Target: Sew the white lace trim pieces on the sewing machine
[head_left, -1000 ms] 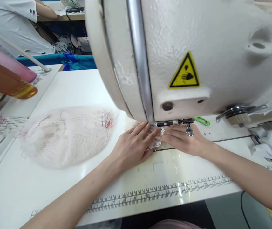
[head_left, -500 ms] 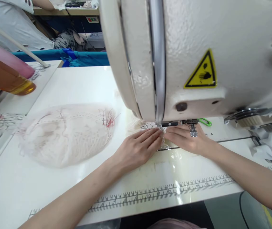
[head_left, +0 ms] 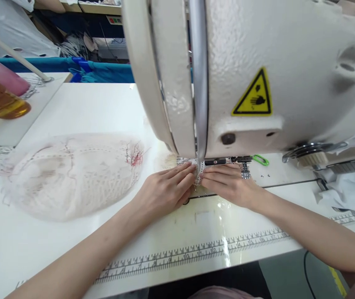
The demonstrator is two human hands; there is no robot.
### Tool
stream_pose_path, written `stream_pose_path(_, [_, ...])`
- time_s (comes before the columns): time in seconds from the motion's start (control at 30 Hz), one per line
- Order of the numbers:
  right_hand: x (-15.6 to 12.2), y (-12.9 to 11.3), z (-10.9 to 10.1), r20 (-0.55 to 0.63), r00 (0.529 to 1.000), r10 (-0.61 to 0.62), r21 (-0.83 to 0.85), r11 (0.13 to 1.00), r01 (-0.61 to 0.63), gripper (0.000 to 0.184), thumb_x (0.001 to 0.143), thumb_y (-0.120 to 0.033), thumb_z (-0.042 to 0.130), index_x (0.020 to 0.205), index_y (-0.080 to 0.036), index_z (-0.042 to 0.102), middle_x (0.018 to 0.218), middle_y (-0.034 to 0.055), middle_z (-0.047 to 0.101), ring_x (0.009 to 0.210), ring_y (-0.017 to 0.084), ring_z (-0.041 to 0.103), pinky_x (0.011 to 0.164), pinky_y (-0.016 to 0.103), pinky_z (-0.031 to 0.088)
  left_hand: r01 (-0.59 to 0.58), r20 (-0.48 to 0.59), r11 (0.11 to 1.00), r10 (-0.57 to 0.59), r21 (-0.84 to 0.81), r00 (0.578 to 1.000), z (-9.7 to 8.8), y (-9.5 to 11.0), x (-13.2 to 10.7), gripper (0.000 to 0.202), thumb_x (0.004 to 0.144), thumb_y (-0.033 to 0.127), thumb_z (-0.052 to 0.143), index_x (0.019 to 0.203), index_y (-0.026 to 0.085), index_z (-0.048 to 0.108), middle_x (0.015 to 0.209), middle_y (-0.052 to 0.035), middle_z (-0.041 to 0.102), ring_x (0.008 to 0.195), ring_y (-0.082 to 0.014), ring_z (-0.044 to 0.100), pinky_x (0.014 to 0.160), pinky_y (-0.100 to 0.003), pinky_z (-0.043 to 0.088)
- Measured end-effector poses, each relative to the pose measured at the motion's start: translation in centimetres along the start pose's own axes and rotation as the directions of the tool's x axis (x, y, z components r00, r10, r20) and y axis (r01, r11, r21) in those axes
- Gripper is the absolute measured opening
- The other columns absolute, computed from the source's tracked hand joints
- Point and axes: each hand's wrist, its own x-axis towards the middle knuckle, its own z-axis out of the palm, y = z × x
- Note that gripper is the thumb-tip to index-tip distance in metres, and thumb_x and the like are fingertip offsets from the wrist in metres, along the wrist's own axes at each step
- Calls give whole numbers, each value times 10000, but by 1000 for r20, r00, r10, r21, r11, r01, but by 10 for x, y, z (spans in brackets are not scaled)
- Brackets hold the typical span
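Observation:
My left hand (head_left: pixel 161 191) and my right hand (head_left: pixel 227 182) lie side by side on the white table, fingertips meeting under the head of a cream sewing machine (head_left: pixel 242 70). Between the fingertips sits a small white lace piece (head_left: pixel 198 169), pressed flat by both hands right at the needle area. Fingers of both hands are held together and bear down on the lace. The needle itself is hidden behind the machine head.
A pile of pale lace pieces with red thread (head_left: pixel 71 174) lies left of my left arm. A printed ruler strip (head_left: pixel 196 251) runs along the table's near edge. An amber bottle (head_left: pixel 0 99) hangs at far left. White cloth (head_left: pixel 351 195) lies at right.
Both hands have shifted slightly left with the lace piece; the view has swung a little, so the machine head now sits further left in the picture.

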Motion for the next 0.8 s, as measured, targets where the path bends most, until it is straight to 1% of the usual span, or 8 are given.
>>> stream_pose_path(0.1, [-1,-1,3,-10,999,38,14,999,-38,265,881,-1,490,1006,-182,638,1002,-7,708,961,114,633,867,269,513,11,24,1000,-11,12,1000,0,-1,1,204,922,164,461,1012,93,631,1128,-102,683,1030,-221,662,862,-331,593])
stream_pose_path(0.2, [-2,0,6,6,998,68,36,997,-68,271,890,-21,486,1004,-206,648,1030,2,702,982,122,625,840,270,528,29,34,999,-30,16,999,-1,0,2,202,927,155,448,1012,103,624,1138,-103,679,1058,-222,649,875,-328,586])
stream_pose_path(0.37, [-3,3,6,15,997,80,43,996,-81,251,899,-36,475,1022,-184,635,1066,8,696,976,125,631,849,280,541,53,48,998,-54,35,997,0,1,2,198,929,156,439,1004,102,614,1145,-117,675,1086,-231,635,888,-334,579])
stream_pose_path(0.47, [-2,5,5,18,996,89,52,995,-90,240,904,-29,459,1022,-156,625,1098,16,686,973,117,640,841,255,541,60,42,997,-62,49,997,2,2,2,198,914,146,449,1000,79,614,1141,-133,675,1090,-246,633,903,-350,571])
stream_pose_path(0.53, [-2,5,5,29,994,104,53,993,-106,243,916,-36,439,1011,-158,627,1102,15,685,977,110,641,824,238,538,64,33,996,-65,58,997,4,3,1,213,911,147,452,1023,66,614,1141,-137,674,1086,-251,635,909,-361,568])
stream_pose_path(0.7, [-1,7,7,-9,991,135,56,989,-134,226,925,-67,441,996,-169,630,1083,9,687,988,114,636,837,249,525,68,28,994,-70,85,997,7,3,1,280,921,179,471,1135,54,602,1179,-134,657,1075,-257,640,905,-386,570])
stream_pose_path(0.8, [-2,5,5,52,982,182,33,982,-183,243,911,-67,451,1020,-198,624,1113,-15,671,958,107,634,841,254,513,52,50,994,-57,97,997,8,3,1,304,921,189,483,1172,66,603,1198,-131,647,1079,-261,638,921,-401,560])
